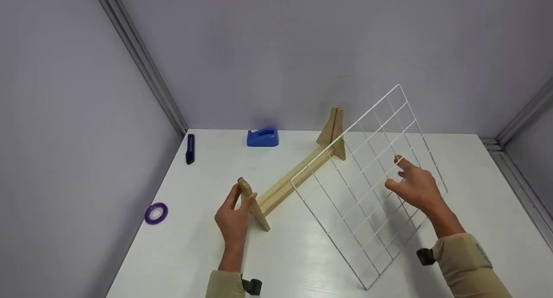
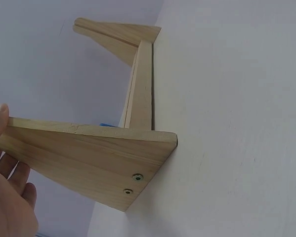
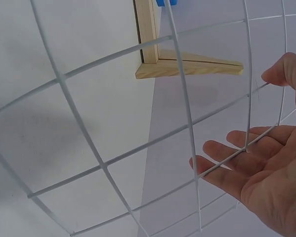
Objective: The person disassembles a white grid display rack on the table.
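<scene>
My left hand [image 1: 233,224] grips the near upright end of a pale wooden stand [image 1: 281,190], thumb on one side and fingers on the other. The stand is two tapered end boards joined by a grooved rail, and in the left wrist view two bolt heads show on the near end board [image 2: 103,158]. With my right hand [image 1: 417,188] I hold a white wire grid panel [image 3: 62,79] tilted over the table. The right fingers [image 3: 227,173] reach behind the wires, and the thumb is at a wire. Part of the grid overlaps the stand's rail in the head view.
On the white table [image 1: 198,237], a blue tape dispenser [image 1: 262,138] stands near the back wall. A dark utility knife [image 1: 190,149] lies at the back left corner. Below it, a purple tape roll [image 1: 156,213] lies at the left edge. Walls rise behind and at both sides.
</scene>
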`<state>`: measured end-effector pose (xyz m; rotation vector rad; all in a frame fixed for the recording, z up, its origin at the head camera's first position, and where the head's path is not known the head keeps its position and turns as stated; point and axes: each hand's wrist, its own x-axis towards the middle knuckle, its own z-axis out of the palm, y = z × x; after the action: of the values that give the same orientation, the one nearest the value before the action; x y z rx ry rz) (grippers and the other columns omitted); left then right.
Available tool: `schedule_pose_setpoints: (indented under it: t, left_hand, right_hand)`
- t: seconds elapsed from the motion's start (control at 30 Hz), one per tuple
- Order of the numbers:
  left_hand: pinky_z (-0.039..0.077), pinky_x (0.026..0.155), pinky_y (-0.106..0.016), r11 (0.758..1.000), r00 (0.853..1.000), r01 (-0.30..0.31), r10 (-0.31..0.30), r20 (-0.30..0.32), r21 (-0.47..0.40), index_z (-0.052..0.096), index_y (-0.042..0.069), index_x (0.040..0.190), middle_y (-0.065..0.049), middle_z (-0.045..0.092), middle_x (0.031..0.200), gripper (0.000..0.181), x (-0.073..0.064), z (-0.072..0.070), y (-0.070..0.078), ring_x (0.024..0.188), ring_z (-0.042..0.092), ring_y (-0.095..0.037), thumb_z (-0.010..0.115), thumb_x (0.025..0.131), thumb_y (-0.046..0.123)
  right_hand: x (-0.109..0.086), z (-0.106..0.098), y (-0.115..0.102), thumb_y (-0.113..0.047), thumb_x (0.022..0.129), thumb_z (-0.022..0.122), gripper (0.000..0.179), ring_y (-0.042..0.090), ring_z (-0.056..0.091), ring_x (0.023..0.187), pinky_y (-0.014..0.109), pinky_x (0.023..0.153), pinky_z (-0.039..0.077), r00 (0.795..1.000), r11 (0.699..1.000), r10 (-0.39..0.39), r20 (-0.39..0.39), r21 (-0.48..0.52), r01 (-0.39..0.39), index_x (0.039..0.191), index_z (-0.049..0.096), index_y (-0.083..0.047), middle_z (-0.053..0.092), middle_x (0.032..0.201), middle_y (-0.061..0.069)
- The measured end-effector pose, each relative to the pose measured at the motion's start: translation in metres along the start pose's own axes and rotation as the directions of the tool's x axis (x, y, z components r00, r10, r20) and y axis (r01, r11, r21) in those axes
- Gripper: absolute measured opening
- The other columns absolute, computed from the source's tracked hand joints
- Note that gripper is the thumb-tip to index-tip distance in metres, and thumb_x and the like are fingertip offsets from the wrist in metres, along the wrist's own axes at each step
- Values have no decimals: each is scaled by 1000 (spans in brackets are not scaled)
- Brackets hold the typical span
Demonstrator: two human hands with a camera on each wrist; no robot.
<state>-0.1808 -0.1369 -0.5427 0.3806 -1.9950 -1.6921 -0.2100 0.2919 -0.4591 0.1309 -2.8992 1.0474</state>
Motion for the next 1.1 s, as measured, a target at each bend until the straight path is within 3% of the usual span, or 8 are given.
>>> schedule_pose_setpoints:
  t: [0.2,0.37,0.53,0.77,1.1]
  left_hand:
    - [52,105,-45,1000,1000,-7,7,-7,-1,67,10,133,-8,70,130,58,-1,-1,0,128,63,-25,88,80,22]
    - [53,103,-39,1000,1000,-2,2,-6,-5,66,9,134,-7,69,131,59,-1,0,-1,129,62,-23,87,80,22]
    - [52,104,-38,999,999,-36,36,-13,-10,67,7,133,-9,70,129,59,-1,0,-1,127,64,-25,88,80,20]
    - [50,107,-40,998,998,-62,61,-15,-12,66,4,133,-11,70,129,59,0,0,-2,127,64,-25,88,80,19]
    - [45,113,-50,995,995,-99,100,27,-28,63,4,136,-13,66,136,58,0,-1,-7,130,62,-27,85,83,13]
  right_hand:
    - [2,5,2,-16,92,60,73,49,56,130,33,70,47,1000,1000,-3,26,-2,3,157,31,1,46,152,28]
    - [3,9,5,-17,93,60,73,48,56,129,32,71,49,999,1000,0,39,1,0,157,31,2,47,152,28]
    - [3,14,11,-17,93,60,71,49,56,129,32,68,50,999,1000,6,38,6,-6,156,33,2,48,151,28]
    - [1,24,17,-17,93,60,65,48,58,128,54,87,56,1000,1000,2,6,-3,-2,153,39,1,55,145,27]
    - [-2,35,23,-17,93,63,51,49,59,126,59,89,55,1000,1000,3,-18,17,-3,140,51,-4,58,141,27]
